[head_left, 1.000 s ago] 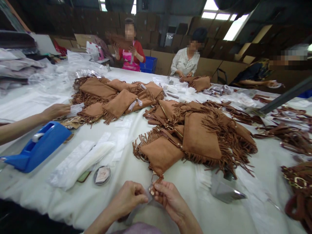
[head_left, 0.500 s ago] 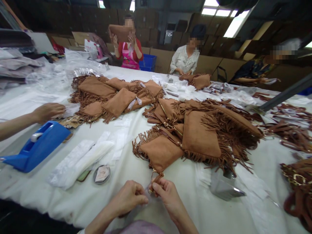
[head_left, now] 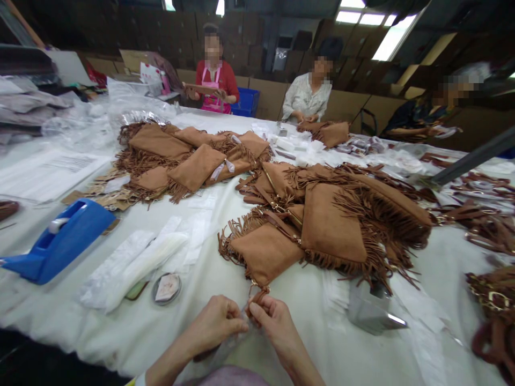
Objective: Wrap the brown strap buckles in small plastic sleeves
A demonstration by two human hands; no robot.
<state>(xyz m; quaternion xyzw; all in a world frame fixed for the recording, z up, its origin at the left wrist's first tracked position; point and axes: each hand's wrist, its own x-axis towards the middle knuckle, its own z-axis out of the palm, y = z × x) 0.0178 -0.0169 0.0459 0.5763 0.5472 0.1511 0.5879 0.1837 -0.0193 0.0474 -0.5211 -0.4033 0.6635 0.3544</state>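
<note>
A tan suede bag with fringe (head_left: 267,252) lies on the white-covered table (head_left: 193,300), its lower corner pointing at my hands. From the metal ring at that corner runs a brown strap (head_left: 259,297). My right hand (head_left: 276,319) pinches this strap close to the ring, thumb on top. Just to its left, my left hand (head_left: 219,321) is closed, thumb against forefinger, on thin clear plastic film (head_left: 244,311) beside the strap. How far the film wraps around the strap is hidden by my fingers.
A blue tape dispenser (head_left: 66,238), white plastic strips (head_left: 132,268) and a small round dish (head_left: 166,288) lie left. A metal holder (head_left: 374,311) stands right. Fringed bags (head_left: 333,225) are heaped ahead. Brown straps (head_left: 494,338) lie far right. Several co-workers sit across the table.
My left hand has shifted slightly right, nearer my right hand. Another person's hand at the left has left the view. Across the table, a co-worker in red has lowered a brown piece.
</note>
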